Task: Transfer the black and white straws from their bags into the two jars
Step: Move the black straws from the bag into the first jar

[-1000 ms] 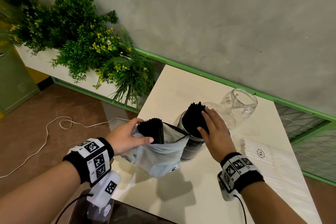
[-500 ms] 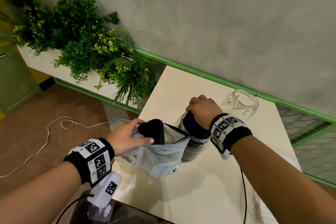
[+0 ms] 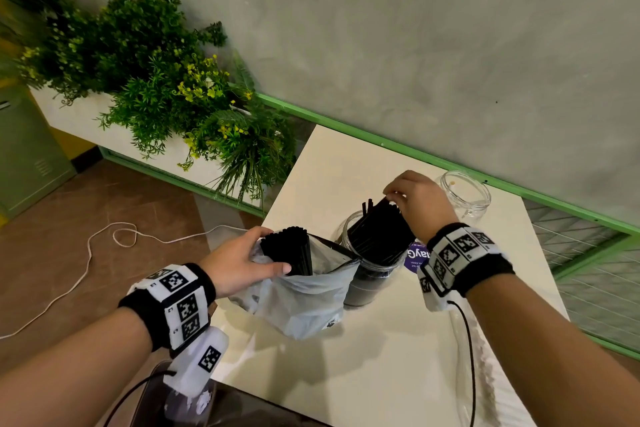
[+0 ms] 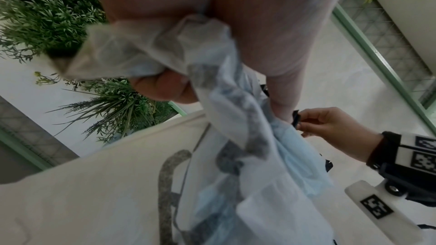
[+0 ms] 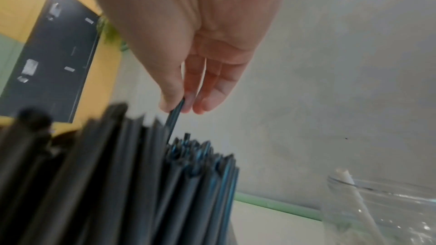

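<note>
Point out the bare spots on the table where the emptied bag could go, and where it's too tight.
Free: the near table top, between the plastic bag and the near edge; also the far corner behind the straw jar. Crowded: the middle, where the left hand, bag, straw jar, right hand and clear jar sit close together.

Both forearms are showing bare, no sleeves. The left hand (image 3: 239, 258) is wearing a black wristband (image 3: 173, 305) carrying white panels printed with square black-and-white codes, and a white camera block (image 3: 197, 371) is hanging beneath it, trailing a black cable (image 3: 138, 392). The right hand (image 3: 420, 204) is wearing a matching band (image 3: 465, 262), with its own thin black cable (image 3: 467, 357) running off it.
</note>
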